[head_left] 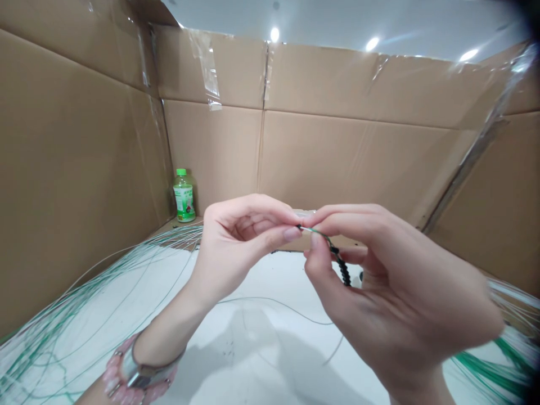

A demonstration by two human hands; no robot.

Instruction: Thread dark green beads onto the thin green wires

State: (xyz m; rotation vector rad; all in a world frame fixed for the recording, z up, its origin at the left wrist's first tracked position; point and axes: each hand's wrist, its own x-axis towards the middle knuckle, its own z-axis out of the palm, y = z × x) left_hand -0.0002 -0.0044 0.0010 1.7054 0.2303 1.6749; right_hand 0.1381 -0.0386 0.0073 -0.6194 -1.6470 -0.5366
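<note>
My left hand [253, 230] is closed in a pinch, thumb against fingertips, on a small black piece [298, 226] at the tip of a thin wire. Close beside it, my right hand [379, 270] pinches that green and white wire [318, 232] between thumb and forefinger. Several small black bead-like pieces [345, 273] are strung in a tight row along the wire, hanging into my right palm. Both hands are raised over the white tabletop [261, 349], fingertips almost touching. My fingers partly cover the wire's end.
Bundles of loose green and white wires [54, 315] spread over the left side, and more green wires [493, 365] lie at the right. A green-capped bottle [184, 197] stands in the back left corner. Taped cardboard walls [337, 152] enclose the back and sides.
</note>
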